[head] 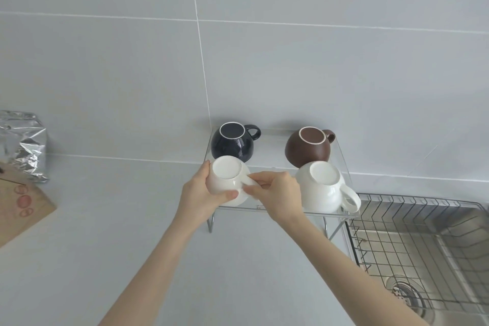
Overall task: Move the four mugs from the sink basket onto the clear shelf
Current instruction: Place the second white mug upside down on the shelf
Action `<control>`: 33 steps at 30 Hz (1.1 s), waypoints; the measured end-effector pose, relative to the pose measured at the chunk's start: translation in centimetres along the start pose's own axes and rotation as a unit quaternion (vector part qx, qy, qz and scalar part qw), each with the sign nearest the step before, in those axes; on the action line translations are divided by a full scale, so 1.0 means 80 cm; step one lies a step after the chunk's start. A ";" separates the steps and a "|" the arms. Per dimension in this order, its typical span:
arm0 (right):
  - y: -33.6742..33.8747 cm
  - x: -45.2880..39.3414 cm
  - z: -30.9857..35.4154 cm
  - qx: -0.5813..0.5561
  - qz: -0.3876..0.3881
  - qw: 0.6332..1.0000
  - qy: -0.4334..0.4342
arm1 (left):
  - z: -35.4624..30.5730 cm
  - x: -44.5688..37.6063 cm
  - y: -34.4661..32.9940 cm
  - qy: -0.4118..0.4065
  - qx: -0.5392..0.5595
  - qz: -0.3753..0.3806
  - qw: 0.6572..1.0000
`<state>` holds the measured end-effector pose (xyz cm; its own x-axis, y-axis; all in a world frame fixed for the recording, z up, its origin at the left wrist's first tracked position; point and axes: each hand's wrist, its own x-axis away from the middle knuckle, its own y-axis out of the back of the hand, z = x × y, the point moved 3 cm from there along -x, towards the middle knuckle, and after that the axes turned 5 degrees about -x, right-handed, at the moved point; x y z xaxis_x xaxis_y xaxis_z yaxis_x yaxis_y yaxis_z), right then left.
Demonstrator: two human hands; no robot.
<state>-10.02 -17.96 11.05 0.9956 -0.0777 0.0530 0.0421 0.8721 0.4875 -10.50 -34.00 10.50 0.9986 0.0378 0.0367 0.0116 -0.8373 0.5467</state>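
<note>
4 mugs sit upside down on the clear shelf (341, 156). Left hand (201, 193) cups the front-left white mug (227, 180); right hand (277, 193) pinches its handle. Behind stand the navy mug (232, 143) and brown mug (308, 147); the second white mug (322, 188) sits front-right, near the wire sink basket (423, 246).

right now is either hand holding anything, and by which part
Both hold the upside-down white ceramic mug: left hand wraps its body, right hand pinches its handle.
</note>
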 end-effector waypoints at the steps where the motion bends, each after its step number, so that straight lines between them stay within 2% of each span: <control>1: 0.000 -0.001 -0.001 0.000 0.008 1.000 0.000 | -0.001 0.001 0.000 -0.001 0.004 0.001 1.000; 4: 0.004 0.005 -0.004 -0.037 0.026 0.999 -0.006 | -0.010 0.003 0.000 0.002 -0.011 0.007 1.000; 6: 0.010 0.021 -0.005 -0.117 -0.021 0.993 -0.017 | -0.014 0.005 0.006 0.011 0.012 -0.001 1.000; 8: 0.012 0.044 -0.008 -0.220 -0.083 0.971 -0.032 | -0.015 0.005 0.011 0.039 0.077 -0.011 0.996; 9: 0.010 0.054 -0.009 -0.253 -0.089 0.962 -0.043 | -0.010 0.000 0.013 0.051 0.110 -0.012 0.993; 11: -0.002 0.073 -0.008 -0.283 -0.051 0.956 -0.060 | -0.008 -0.003 0.016 0.078 0.153 -0.017 0.985; 14: -0.022 0.085 -0.006 -0.300 0.013 0.952 -0.055 | -0.004 -0.005 0.018 0.089 0.171 -0.002 0.981; 18: -0.027 0.076 -0.012 -0.303 0.039 0.950 -0.058 | 0.005 -0.005 0.018 0.078 0.176 0.012 0.981; 28: -0.015 0.043 -0.024 -0.303 0.042 0.950 -0.060 | 0.017 0.008 0.005 0.090 0.234 -0.015 0.968; 33: -0.016 0.034 -0.030 -0.308 0.035 0.948 -0.073 | 0.013 0.015 -0.002 0.099 0.224 -0.045 0.968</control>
<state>-7.15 -18.13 8.50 0.9775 -0.0349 0.2078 0.0612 0.9907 -0.1214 -9.22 -34.41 9.61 0.9634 0.1893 0.1899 0.1647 -0.9766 0.1384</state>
